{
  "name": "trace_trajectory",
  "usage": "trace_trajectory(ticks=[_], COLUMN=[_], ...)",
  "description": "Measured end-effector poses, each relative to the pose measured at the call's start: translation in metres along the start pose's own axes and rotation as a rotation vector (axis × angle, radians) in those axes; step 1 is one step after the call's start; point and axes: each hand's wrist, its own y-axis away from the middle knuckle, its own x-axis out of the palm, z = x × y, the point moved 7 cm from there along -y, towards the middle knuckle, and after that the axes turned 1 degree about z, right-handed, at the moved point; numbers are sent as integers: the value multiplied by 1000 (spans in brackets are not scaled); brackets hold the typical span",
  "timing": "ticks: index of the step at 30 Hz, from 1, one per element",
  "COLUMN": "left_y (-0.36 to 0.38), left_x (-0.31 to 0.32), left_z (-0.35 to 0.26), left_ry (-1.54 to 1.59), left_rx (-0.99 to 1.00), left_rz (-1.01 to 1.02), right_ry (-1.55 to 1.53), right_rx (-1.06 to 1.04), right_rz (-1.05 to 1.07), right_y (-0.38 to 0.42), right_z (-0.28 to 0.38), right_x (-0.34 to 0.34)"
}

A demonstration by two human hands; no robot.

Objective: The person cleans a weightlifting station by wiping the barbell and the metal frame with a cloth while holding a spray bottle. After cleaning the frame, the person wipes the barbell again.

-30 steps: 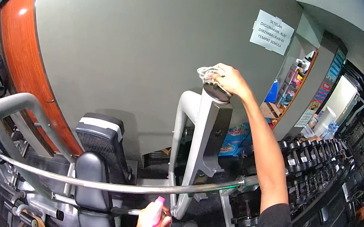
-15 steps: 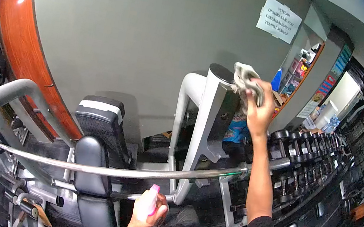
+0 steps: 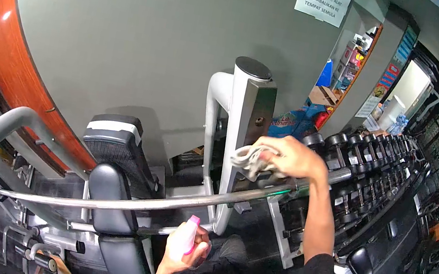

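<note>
My right hand [image 3: 294,160] is closed on a crumpled whitish cloth [image 3: 253,161]. The cloth lies against or just in front of the grey upright post [image 3: 236,116] of a bench press rack, above the long metal barbell [image 3: 161,206]; whether it touches the post is hard to tell. Low in the middle, my left hand [image 3: 181,251] is wrapped round a spray bottle with a pink and white top [image 3: 189,236]. Most of the bottle's body is hidden by the fingers. Left of that hand stands a black padded bench [image 3: 113,192].
Dumbbells [image 3: 364,155] fill a rack on the right. A grey wall [image 3: 134,24] with a paper sign [image 3: 323,1] rises behind the post. On the left are an orange-brown door [image 3: 19,51] and a curved grey frame tube [image 3: 16,117].
My right hand has brought the cloth down from the top of the post to a spot just above the barbell. My left hand still grips the spray bottle. The view has shifted slightly.
</note>
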Motion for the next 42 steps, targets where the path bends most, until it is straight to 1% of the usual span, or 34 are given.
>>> trace_trajectory(ticks=[1, 2, 3, 4, 5, 6, 7, 8, 9, 10, 11, 12, 14, 15, 17, 18, 20, 21, 22, 24, 25, 26, 28, 30, 32, 33, 34, 35, 36, 37, 38, 40, 42], left_y=[1, 2, 3, 3, 4, 3, 2, 0, -3, -4, -6, -7, -8, -7, -5, -6, -1, -2, -3, -3, -6, -7, -10, -15, -18, -19, -20, -18, -16, -14, -12, -9, -5], left_x=[-1, -6, -11, -10, -10, -9, -8, -7, -2, 1, 7, 13, 18, 20, 22, 26, 29, 33, 36, 39, 40, 41, 42, 43, 45, 47, 49, 49, 48, 47, 46, 44, 41], left_z=[-4, 1, 5, 3, 6, 8, 10, 12, 9, 8, 6, 5, 7, 12, 25, 16, 34, 25, 27, 43, 46, 53, 55, 50, 45, 39, 33, 33, 38, 44, 44, 49, 54], left_ry=[-33, -33, -152, -269, -134, -128, -163, -199, -308, -308, -250, -194, -242, -217, -164, -247, -180, -244, -239, -205, -261, -260, -326, -355, -382, -419, -457, -456, -407, -360, -361, -307, -310], left_rx=[62, 65, 111, 156, 42, 39, 61, 80, 172, 170, 148, 125, 129, 71, -45, 52, -25, 20, 20, -49, 75, 73, 83, 93, 105, 171, 237, 239, 167, 95, 95, 14, -10], left_rz=[-3, -7, 10, 25, 4, 0, -3, -4, 14, 19, 35, 50, 43, 38, 48, 56, 63, 68, 64, 16, -5, -2, -13, -10, -8, -16, -27, -27, -23, -18, -14, -1, -7], right_ry=[-23, -43, -124, -166, -212, -261, -114, 20, -2, -23, -78, -260, -226, -232, -333, -355, -813, -1074, -1339, -1553, -1496, -1553, -1590, -1661, -1677, -1662, -1524, -1413, -1303, -1029, -774, -374, -43], right_rx=[-34, -69, -80, -107, -132, -154, -222, -237, -195, -154, -89, -142, -160, -162, 52, -188, -78, -82, -83, -57, 32, 12, 174, 250, 246, 237, 259, 260, 260, 187, 235, 145, 59], right_rz=[-15, -26, -64, -179, -268, -360, -402, -382, -306, -232, -234, -225, -301, -305, -423, -606, -791, -895, -992, -1005, -1084, -1039, -1091, -1141, -1076, -997, -1087, -1151, -1212, -1251, -1357, -1454, -1306], right_y=[3, 8, 18, 27, 29, 30, 24, 18, 12, 9, 13, 14, 22, 27, 44, 53, 81, 92, 102, 111, 121, 126, 140, 145, 146, 145, 146, 145, 138, 131, 130, 117, 91], right_z=[-6, -10, -5, 2, 5, 8, 9, 10, 4, -2, -11, -14, -16, -15, -33, -35, -97, -107, -116, -128, -126, -142, -144, -141, -135, -129, -130, -128, -118, -113, -106, -98, -79], right_x=[-11, -20, -32, -40, -39, -35, -22, -4, 12, 23, 22, 23, 19, 19, 17, 16, 46, 64, 84, 118, 131, 150, 177, 198, 210, 212, 209, 204, 194, 180, 173, 167, 166])
